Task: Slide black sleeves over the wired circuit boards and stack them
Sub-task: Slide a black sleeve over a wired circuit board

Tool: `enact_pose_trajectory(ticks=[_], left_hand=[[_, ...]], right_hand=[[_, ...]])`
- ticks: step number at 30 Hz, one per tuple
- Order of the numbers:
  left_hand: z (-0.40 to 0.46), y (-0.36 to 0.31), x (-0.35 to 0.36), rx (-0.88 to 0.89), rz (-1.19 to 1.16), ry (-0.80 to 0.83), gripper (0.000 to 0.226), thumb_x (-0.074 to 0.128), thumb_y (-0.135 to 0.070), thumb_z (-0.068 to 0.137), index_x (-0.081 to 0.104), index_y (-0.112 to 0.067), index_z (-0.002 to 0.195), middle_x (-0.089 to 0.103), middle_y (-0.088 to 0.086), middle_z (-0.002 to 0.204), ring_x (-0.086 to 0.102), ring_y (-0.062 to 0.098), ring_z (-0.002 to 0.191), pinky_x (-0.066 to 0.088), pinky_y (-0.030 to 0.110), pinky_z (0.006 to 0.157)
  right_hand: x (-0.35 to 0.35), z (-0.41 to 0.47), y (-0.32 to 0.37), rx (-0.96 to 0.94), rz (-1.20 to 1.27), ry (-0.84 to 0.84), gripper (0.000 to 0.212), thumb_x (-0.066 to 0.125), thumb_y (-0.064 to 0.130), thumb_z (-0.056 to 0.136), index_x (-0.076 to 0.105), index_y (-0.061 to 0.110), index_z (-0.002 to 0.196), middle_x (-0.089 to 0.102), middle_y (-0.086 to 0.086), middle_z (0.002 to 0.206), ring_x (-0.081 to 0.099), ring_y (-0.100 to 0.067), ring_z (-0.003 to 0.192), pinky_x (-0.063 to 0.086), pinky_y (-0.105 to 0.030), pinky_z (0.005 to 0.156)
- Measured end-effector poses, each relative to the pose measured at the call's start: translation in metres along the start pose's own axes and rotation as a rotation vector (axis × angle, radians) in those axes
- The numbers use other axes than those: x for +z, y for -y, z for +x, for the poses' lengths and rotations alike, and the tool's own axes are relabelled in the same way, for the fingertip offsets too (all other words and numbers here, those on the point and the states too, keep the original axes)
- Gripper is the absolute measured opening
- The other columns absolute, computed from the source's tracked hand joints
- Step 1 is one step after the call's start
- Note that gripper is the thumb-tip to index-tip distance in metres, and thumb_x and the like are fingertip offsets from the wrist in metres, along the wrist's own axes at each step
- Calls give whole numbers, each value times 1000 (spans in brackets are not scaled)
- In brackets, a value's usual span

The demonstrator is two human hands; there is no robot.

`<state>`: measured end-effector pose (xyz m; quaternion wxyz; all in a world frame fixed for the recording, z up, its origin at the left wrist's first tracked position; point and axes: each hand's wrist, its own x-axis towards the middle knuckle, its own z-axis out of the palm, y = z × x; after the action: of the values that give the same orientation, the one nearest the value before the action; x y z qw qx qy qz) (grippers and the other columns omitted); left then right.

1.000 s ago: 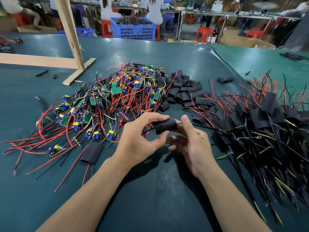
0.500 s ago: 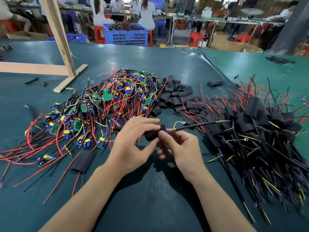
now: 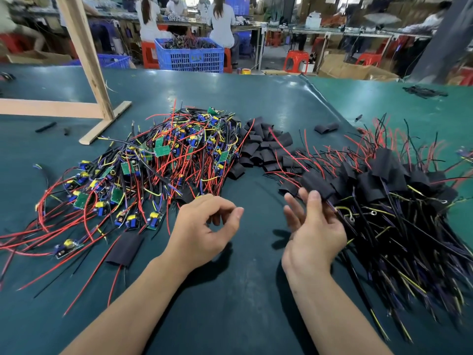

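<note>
A large stack of sleeved boards lies at right, the right hand touching its near edge with straight fingers; the left hand, loosely curled and empty, nears the sizeable unsleeved pile; spare sleeves wait between.

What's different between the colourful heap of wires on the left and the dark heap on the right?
The left heap shows bare green boards with blue and yellow parts; in the right heap black sleeves cover the boards. The left heap's wires look mostly red; the right heap looks mostly black, with red wires poking out at the back. Neither hand touches the left heap; the right hand rests against the right one. Both lie on the green table.
</note>
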<state>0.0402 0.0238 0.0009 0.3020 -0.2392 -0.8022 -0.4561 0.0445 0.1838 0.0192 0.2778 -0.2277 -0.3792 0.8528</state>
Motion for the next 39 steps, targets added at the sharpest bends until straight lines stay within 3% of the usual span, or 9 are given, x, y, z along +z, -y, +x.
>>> enact_pose_trajectory(ticks=[3,7,11,17,22,26,29,34,39], left_hand=[[0,0,0,-10,3,10,26,62,-25,90,66,-6,73,60,-6,66,54,17,59,43,22,61],[0,0,1,-18,2,26,28,61,-27,90,66,-6,73,60,-5,65,54,20,58,46,29,58],[0,1,1,-14,1,33,28,61,-27,90,67,-5,73,61,-3,65,55,21,58,47,32,57],[0,0,-3,-48,8,26,27,63,-26,90,67,-6,74,61,-4,64,55,18,57,46,31,55],[-1,1,-5,-88,8,26,18,66,-19,88,67,-7,74,60,-5,62,54,19,55,46,31,54],[0,1,-4,-113,-8,32,19,66,-21,88,68,-8,74,58,-7,60,52,17,52,43,25,54],[-1,2,-3,-116,-7,53,20,66,-22,88,67,-10,73,57,-8,60,50,14,51,39,20,56],[0,1,-4,-95,17,61,19,67,-21,89,67,-10,73,57,-11,60,50,11,51,38,18,55],[0,0,-4,-59,42,75,14,67,-18,88,71,-10,77,62,-8,63,55,14,55,46,28,54]], right_hand=[[-6,-1,4,175,35,-70,22,47,29,105,49,9,94,74,-15,93,74,-22,64,52,-22,45],[-7,-2,5,290,-155,97,38,41,35,104,56,11,79,75,-12,74,73,-21,61,47,-19,40],[2,6,-3,183,-286,220,32,50,21,101,64,10,75,72,-2,72,66,-13,62,50,-22,50],[-2,22,-7,33,-474,146,22,62,12,89,73,18,71,64,10,72,56,-1,63,45,-17,67],[-4,30,-2,32,-437,78,23,61,7,87,69,17,68,57,4,62,51,-7,53,44,-16,50],[-7,24,3,75,-519,255,15,58,5,90,67,9,79,63,2,59,54,-10,43,39,-19,37],[-10,15,0,-9,-681,409,18,59,9,92,69,14,78,64,6,58,54,-7,42,35,-17,35],[-13,2,-11,-250,-907,676,18,61,20,94,70,27,81,68,6,68,56,-6,50,45,-21,49],[-14,-3,-19,-359,-941,807,17,60,22,94,69,27,81,65,10,65,53,-6,53,42,-17,54]])
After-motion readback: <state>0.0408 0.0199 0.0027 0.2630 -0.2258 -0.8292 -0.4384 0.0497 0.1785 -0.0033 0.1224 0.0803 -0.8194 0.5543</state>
